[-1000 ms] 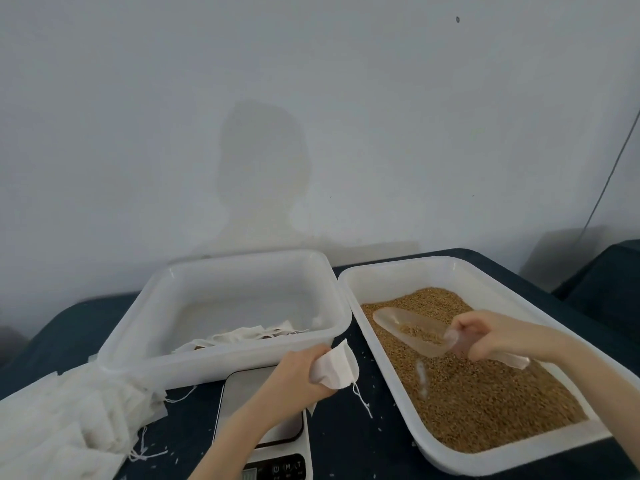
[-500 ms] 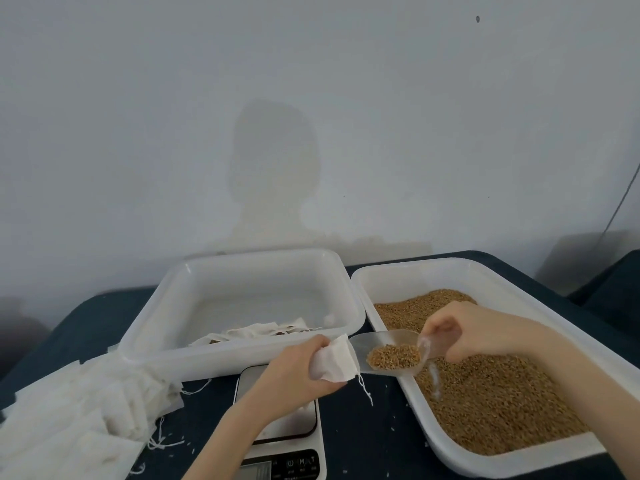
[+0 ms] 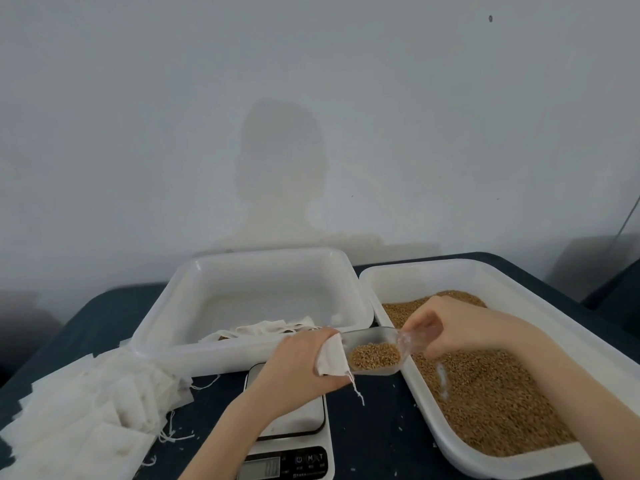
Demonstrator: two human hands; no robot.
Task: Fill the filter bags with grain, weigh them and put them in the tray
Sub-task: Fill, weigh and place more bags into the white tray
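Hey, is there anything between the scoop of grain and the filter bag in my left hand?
Nothing visible. The scoop, gripped by the right hand, has its front edge right at the mouth of the filter bag that the left hand holds above the scale.

Your left hand hangs above the scale, fingers curled round a bag, forearm running down to the bottom edge. Your right hand, right of the scale, pinches a scoop handle, wrist bent, knuckles up.
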